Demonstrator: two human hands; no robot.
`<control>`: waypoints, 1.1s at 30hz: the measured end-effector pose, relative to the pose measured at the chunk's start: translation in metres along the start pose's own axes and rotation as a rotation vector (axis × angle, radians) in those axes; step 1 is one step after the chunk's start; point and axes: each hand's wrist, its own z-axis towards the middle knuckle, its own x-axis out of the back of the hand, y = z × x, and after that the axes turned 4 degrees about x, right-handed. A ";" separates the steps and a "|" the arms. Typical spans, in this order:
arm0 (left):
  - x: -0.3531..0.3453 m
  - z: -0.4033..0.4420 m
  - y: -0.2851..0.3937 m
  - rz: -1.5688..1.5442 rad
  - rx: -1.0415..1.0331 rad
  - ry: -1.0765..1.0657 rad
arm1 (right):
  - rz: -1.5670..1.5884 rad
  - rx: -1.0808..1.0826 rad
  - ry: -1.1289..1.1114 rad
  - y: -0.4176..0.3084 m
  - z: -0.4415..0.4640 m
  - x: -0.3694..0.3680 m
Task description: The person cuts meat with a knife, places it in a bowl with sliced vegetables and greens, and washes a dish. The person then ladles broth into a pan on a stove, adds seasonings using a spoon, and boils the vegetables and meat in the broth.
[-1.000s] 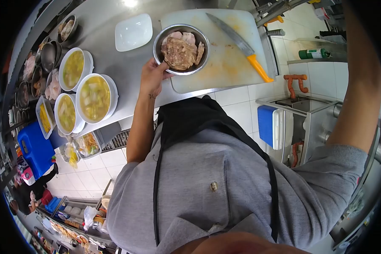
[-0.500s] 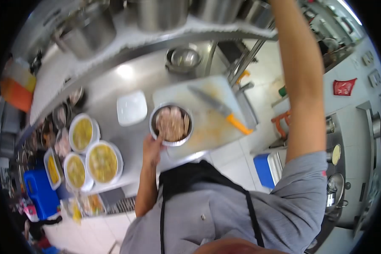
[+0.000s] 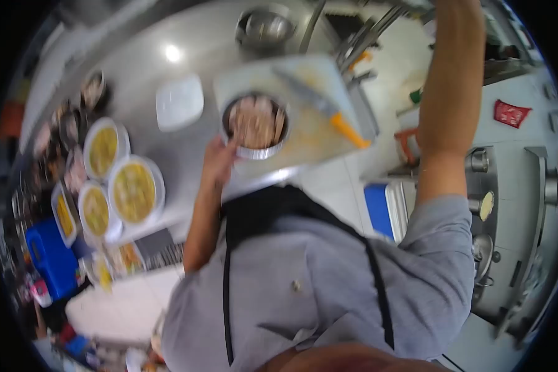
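Observation:
My left hand (image 3: 219,160) grips the near left rim of a round metal bowl (image 3: 255,152). Slices of cooked meat (image 3: 254,121) fill the bowl, which is over the left part of a stained white cutting board (image 3: 310,139). To its right on the board lies a knife with a yellow handle (image 3: 349,130), blade pointing up and left. A square white dish (image 3: 180,103) sits on the steel counter left of the board. My right arm reaches up past the top edge of the view, and its hand is out of sight.
Several white bowls of yellow soup (image 3: 134,189) stand at the counter's left, beside a tray of yellow food (image 3: 64,214) and small metal bowls. A metal bowl (image 3: 266,26) is at the back. A blue container (image 3: 51,257) is at lower left; pots (image 3: 477,160) stand at right.
The view has shifted and tilted. My right arm has swung inward from the far right and now stretches upward. My left hand still holds the meat bowl, now lower in view than a second ago.

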 end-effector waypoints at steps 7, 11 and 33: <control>-0.001 0.022 -0.014 -0.032 0.056 -0.073 | -0.053 -0.046 -0.405 0.130 -0.057 -0.244; -0.001 0.028 -0.015 -0.022 0.051 -0.091 | 0.223 -0.425 -0.530 0.134 -0.053 -0.266; 0.005 0.042 -0.016 -0.066 0.080 -0.109 | 0.028 -0.210 -0.159 0.167 -0.077 -0.318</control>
